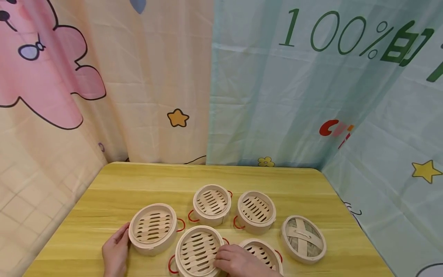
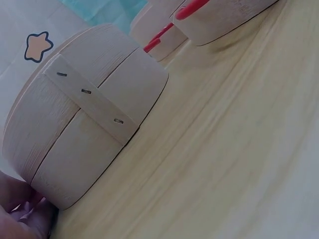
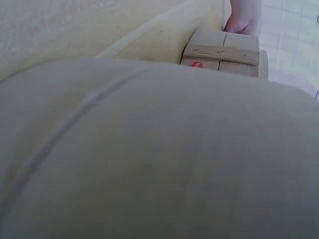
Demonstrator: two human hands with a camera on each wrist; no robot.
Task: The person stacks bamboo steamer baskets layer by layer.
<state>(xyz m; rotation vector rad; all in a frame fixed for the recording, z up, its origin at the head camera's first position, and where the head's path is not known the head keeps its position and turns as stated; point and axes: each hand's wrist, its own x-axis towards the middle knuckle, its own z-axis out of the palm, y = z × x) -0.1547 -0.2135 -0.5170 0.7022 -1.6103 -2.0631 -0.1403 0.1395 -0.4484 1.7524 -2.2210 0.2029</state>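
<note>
Near the table's left side, my left hand grips a round bamboo steamer at its left edge. In the left wrist view, the fingers close at the foot of its stapled wall, around a pinkish bit. A red cord handle sticks out on that steamer's other side. My right hand holds the right rim of a larger-looking slatted steamer at the front middle, its fingertips curled over the edge. A blurred pale wall fills most of the right wrist view.
Behind stand two more open steamers, one at the back middle and one to its right. Another steamer lies partly behind my right hand. A woven round lid rests at the right. Curtains hang along the wooden table's far edge.
</note>
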